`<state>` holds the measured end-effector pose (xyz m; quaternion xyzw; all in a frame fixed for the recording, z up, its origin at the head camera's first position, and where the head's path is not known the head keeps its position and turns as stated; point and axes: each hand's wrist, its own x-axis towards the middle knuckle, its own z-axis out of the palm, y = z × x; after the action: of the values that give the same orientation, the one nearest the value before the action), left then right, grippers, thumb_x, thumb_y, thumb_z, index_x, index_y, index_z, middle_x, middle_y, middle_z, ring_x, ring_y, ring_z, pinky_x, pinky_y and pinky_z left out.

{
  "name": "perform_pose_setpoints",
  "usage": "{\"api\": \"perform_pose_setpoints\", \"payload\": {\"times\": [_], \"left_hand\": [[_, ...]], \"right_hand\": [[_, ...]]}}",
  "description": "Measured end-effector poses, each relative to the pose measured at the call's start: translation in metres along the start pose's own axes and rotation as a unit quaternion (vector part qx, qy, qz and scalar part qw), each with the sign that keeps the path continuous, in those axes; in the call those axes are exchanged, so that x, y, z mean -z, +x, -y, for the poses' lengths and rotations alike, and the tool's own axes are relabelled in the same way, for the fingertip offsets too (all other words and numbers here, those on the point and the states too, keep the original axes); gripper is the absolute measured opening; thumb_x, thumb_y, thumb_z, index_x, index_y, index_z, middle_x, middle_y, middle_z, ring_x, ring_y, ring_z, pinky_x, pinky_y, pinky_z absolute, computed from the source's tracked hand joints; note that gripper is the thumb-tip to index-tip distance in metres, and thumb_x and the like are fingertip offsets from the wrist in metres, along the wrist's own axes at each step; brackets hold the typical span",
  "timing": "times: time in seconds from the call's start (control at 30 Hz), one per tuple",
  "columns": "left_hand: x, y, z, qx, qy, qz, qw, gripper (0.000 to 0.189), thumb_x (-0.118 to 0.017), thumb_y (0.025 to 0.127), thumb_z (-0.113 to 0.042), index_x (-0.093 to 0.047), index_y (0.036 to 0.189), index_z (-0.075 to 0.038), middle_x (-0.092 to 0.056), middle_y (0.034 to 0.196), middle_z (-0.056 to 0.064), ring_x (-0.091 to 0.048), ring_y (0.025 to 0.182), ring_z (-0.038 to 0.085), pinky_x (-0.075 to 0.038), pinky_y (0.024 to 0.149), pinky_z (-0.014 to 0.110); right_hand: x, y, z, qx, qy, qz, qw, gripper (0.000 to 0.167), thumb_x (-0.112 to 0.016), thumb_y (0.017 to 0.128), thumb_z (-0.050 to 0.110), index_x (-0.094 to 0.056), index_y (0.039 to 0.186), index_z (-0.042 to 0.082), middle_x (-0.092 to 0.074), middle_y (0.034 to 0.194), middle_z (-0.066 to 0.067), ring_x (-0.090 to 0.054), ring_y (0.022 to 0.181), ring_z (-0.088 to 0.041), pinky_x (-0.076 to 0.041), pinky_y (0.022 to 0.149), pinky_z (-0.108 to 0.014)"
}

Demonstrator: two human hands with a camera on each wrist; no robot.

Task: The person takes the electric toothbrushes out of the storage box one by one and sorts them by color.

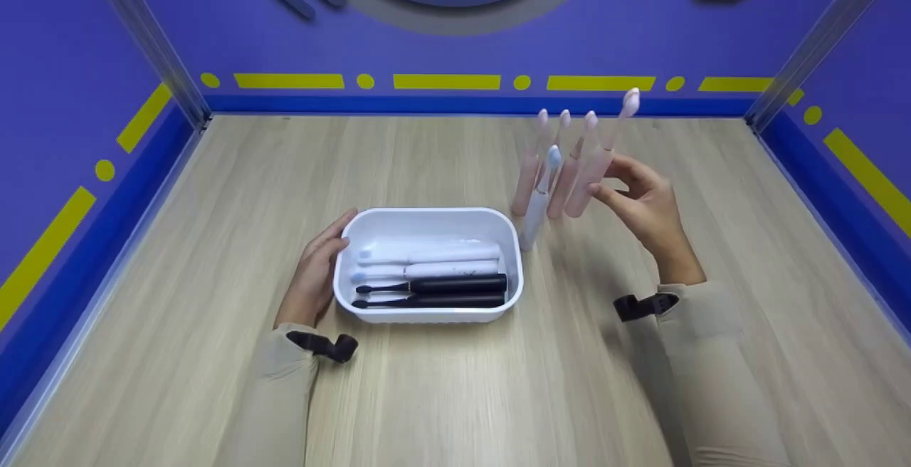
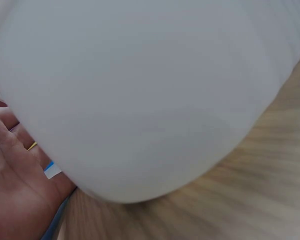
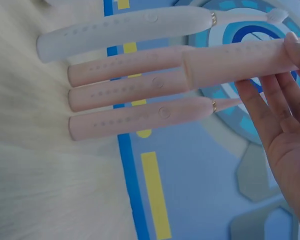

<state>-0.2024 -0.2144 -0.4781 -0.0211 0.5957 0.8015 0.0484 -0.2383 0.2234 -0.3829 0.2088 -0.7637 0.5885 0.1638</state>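
Note:
In the head view my left hand [image 1: 317, 268] rests against the left end of a white plastic bin [image 1: 427, 316], its fingers fairly straight along the outside wall. Inside lie two white electric toothbrushes [image 1: 452, 268] and two black ones [image 1: 459, 284], heads to the left. My right hand [image 1: 644, 203] pinches a pink electric toothbrush [image 3: 230, 62] between thumb and fingers, tilted, its base off the table. Just left of it, three pink electric toothbrushes [image 3: 125, 124] stand upright on their bases, one mostly hidden in the head view. A white electric toothbrush [image 1: 535, 218] stands upright in front of them, near the bin's right end.
A pale wood-grain table [image 1: 441, 396] carries everything. Blue panels [image 1: 455, 54] with yellow markings stand along its back and sides, with metal posts [image 1: 811, 47] at the corners. The standing toothbrushes are close together beside the bin.

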Motion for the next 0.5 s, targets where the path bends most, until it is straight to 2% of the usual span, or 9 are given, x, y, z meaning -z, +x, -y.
{"api": "perform_pose_setpoints", "payload": {"times": [0.23, 0.5], "left_hand": [[0.0, 0.0, 0.0, 0.005, 0.007, -0.005, 0.9999, 0.052, -0.033, 0.097, -0.004, -0.034, 0.149, -0.006, -0.024, 0.16, 0.001, -0.017, 0.148, 0.012, -0.014, 0.122, 0.025], [0.001, 0.0, 0.0, 0.013, 0.016, -0.008, 0.9998, 0.052, -0.033, 0.098, -0.005, -0.033, 0.149, -0.008, -0.025, 0.16, -0.001, -0.017, 0.148, 0.01, -0.014, 0.122, 0.025]], "right_hand": [[0.003, 0.002, -0.019, -0.048, -0.019, -0.037, 0.998, 0.039, -0.071, 0.084, 0.005, -0.061, 0.122, -0.003, -0.066, 0.103, 0.012, -0.062, 0.103, -0.008, -0.054, 0.085, -0.015], [0.003, 0.003, -0.037, -0.057, -0.029, -0.063, 0.9959, 0.039, -0.07, 0.085, 0.004, -0.06, 0.122, -0.003, -0.064, 0.102, 0.011, -0.06, 0.1, -0.007, -0.047, 0.091, -0.013]]}}
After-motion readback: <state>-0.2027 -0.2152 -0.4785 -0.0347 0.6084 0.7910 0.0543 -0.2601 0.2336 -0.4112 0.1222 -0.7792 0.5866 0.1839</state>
